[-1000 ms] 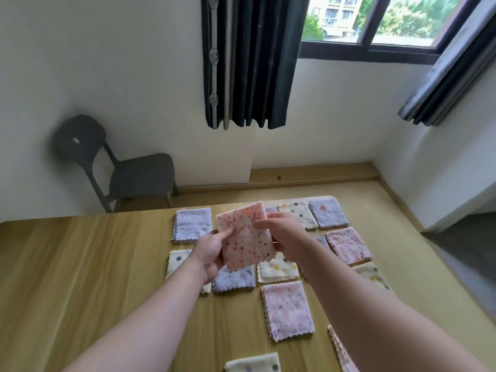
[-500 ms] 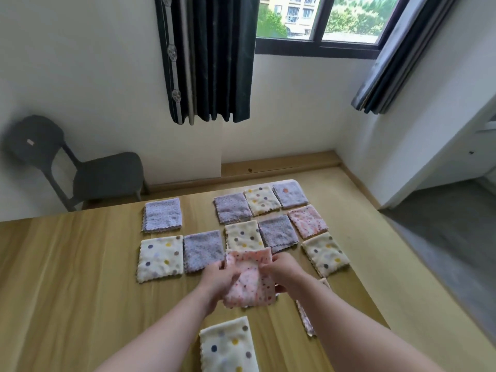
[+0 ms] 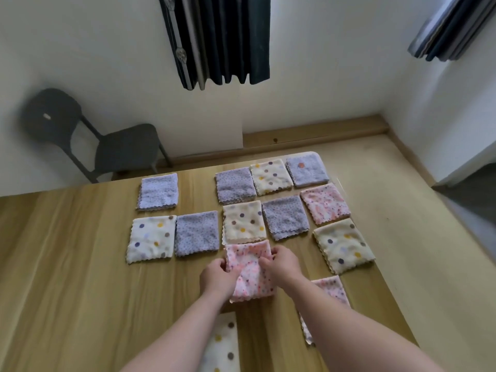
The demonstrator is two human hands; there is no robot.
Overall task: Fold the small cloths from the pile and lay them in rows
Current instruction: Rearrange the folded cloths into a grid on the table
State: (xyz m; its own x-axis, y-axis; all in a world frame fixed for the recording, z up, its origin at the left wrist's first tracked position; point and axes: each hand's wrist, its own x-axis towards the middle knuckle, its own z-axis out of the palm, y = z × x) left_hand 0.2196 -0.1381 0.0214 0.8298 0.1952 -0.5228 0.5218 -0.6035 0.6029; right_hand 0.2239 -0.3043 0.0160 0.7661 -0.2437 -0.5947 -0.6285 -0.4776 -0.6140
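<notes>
Left hand [image 3: 217,277] and right hand [image 3: 281,267] pinch one pink cloth [image 3: 251,280], now lowered onto the desk [image 3: 67,264] among twelve folded cloths [image 3: 197,233]: five purple, five cream, two pink.

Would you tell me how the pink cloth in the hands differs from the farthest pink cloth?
The held pink cloth is rumpled, with left hand and right hand gripping it; the farthest pink cloth lies flat, untouched. The held one sits centrally; the farthest one lies near the table's right edge. Both are speckled pink with scalloped edges.
</notes>
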